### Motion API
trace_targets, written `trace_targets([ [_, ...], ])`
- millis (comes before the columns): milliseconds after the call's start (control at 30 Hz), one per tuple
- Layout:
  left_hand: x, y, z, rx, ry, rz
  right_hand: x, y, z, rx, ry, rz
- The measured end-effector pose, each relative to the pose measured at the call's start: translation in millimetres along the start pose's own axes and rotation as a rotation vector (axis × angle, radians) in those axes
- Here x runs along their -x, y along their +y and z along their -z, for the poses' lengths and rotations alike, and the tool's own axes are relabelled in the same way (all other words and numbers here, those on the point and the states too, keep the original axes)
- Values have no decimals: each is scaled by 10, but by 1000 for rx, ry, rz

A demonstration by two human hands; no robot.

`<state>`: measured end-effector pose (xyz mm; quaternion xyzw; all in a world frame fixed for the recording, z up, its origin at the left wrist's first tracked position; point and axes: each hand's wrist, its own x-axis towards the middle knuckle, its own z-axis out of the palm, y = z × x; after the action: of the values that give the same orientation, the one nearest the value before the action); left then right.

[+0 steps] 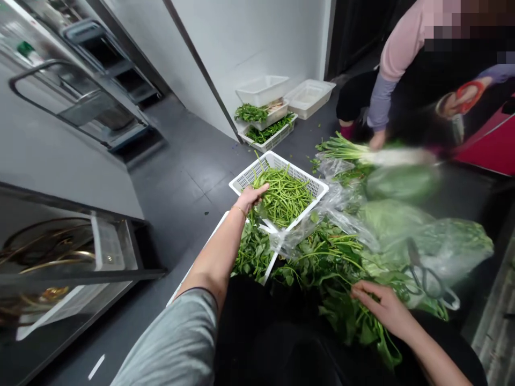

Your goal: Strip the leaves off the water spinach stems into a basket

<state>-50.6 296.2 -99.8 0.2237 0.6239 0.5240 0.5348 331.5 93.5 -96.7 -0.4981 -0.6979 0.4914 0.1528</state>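
My left hand (250,198) reaches over the near-left rim of a white perforated basket (317,192). Its thumb is stretched out and apart, touching the thin green stems (286,195) heaped inside; its lower fingers are partly hidden. My right hand (380,303) is closed in a pinch on a long leafy green (358,316), at the right edge of a leafy pile. More leafy greens (322,246) spread below the basket, partly under clear plastic. Beside them on the left, leaves (253,252) lie in another white container, mostly hidden by my arm.
Black-handled scissors (426,276) lie on bagged green vegetables (454,241) at right. Across from me, a co-worker's hand (377,139) touches blurred scallions (350,150); their other hand holds red-handled scissors (470,96). White baskets (277,142) stand by the wall. A metal shelf (132,268) is at left.
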Motion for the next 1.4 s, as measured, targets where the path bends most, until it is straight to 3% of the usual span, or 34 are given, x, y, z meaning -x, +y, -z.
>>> trace_targets([
  [133,-368,111,-68,-217,113,2,-60,56,-2,-11,-1,-35],
  [267,-318,293,47,-211,137,-12,-91,82,28,-34,-24,-78],
  [367,55,460,205,-117,52,-41,-90,69,64,-24,-40,-103],
  [500,877,516,355,159,-244,-10,-73,-107,138,-7,-22,-57],
  [600,1481,405,364,315,-276,20,-43,-361,159,20,14,31],
  [733,2090,230,308,434,-297,-10,106,-693,68,101,65,180],
  [833,2420,140,242,489,-329,-28,305,-867,-67,160,82,270],
  [933,2659,70,156,527,-372,-2,471,-1008,-220,240,191,332],
  [1067,2844,3,63,566,-453,46,461,-1127,-356,384,321,344],
  [1133,2883,-23,47,588,-473,59,376,-1121,-377,334,203,311],
  [1267,2880,-113,39,686,-432,67,228,-1012,-434,-27,-213,245],
  [1400,2845,-278,-24,755,-338,83,208,-961,-612,-248,-383,177],
])
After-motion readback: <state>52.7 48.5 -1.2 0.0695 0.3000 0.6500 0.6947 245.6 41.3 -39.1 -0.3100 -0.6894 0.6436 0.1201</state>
